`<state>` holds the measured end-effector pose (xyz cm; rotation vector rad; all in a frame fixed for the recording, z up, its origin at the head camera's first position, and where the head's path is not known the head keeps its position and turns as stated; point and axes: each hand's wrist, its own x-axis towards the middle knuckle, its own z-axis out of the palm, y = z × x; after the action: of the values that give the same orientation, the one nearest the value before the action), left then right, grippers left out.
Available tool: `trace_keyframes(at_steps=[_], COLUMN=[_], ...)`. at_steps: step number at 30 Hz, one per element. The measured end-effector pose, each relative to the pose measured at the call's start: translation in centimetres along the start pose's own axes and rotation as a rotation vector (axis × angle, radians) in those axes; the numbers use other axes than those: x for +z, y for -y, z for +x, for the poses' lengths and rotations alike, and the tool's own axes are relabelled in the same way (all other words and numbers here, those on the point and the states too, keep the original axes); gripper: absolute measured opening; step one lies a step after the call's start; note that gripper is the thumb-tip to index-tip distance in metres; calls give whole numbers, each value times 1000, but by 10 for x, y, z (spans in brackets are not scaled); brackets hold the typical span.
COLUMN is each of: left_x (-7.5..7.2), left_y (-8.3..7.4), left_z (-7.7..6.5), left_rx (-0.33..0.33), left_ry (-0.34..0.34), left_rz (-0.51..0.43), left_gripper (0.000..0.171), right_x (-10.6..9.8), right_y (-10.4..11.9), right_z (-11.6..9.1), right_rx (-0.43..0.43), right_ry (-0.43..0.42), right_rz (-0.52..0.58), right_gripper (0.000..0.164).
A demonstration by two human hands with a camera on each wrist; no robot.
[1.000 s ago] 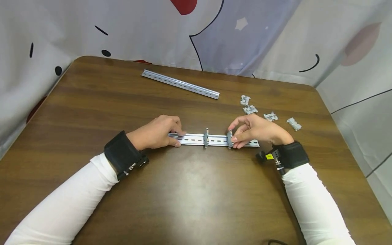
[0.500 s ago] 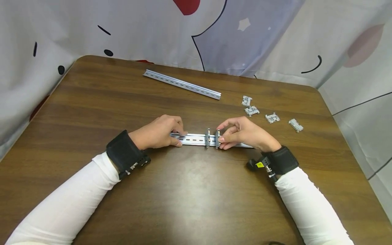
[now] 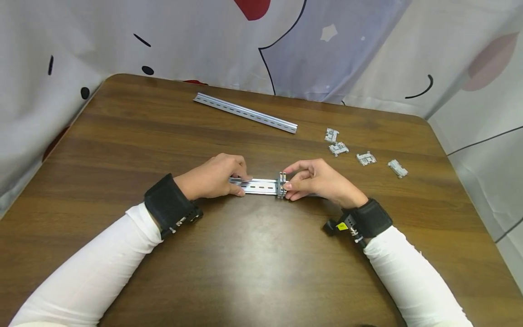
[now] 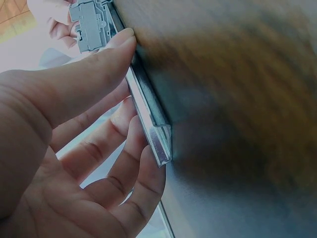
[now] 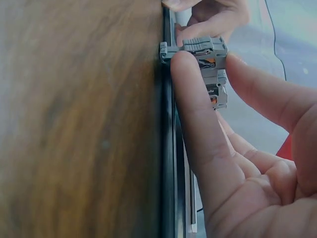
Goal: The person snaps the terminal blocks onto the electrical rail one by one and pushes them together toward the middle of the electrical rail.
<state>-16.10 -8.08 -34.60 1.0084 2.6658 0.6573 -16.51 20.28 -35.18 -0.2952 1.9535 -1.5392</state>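
Note:
A slotted metal DIN rail (image 3: 259,187) lies crosswise on the table. My left hand (image 3: 214,178) grips its left end, thumb on the near edge and fingers behind; the left wrist view shows that rail end (image 4: 159,144). Two thin grey terminal blocks stand upright on the rail, side by side with no visible gap: a left terminal block (image 3: 279,187) and a right terminal block (image 3: 284,178). My right hand (image 3: 323,184) pinches the right one between thumb and fingers, as the right wrist view of the grey terminal block (image 5: 218,54) also shows. This hand covers much of the rail's right part.
A second DIN rail (image 3: 245,112) lies slanted at the back of the table. Several loose terminal blocks lie flat at the back right, among them one terminal block (image 3: 338,148) and a farther-right one (image 3: 397,168). A patterned curtain (image 3: 196,41) hangs behind the table.
My right hand has slid the right terminal block leftward along the rail, closing the gap to the left block. My left hand has kept its grip on the rail's left end.

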Motion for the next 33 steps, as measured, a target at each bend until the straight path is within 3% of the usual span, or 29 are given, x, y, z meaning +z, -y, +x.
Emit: trace_keyframes(at_steps=[13, 18, 25, 33], left_x=[-1, -1, 0, 0], left_y=[0, -2, -1, 0], left_z=[0, -1, -1, 0], left_rx=[-11, -3, 3, -5], left_ry=[6, 1, -12, -5], left_rz=[-1, -2, -20, -5], left_gripper=[39, 39, 39, 40], right_x=[1, -2, -19, -54], right_y=[1, 2, 1, 2], right_z=[0, -3, -6, -18], right_rx=[4, 2, 24, 76], right_ry=[1, -55, -225, -400], right_rz=[-39, -77, -282, -572], right_gripper=[43, 39, 36, 29])
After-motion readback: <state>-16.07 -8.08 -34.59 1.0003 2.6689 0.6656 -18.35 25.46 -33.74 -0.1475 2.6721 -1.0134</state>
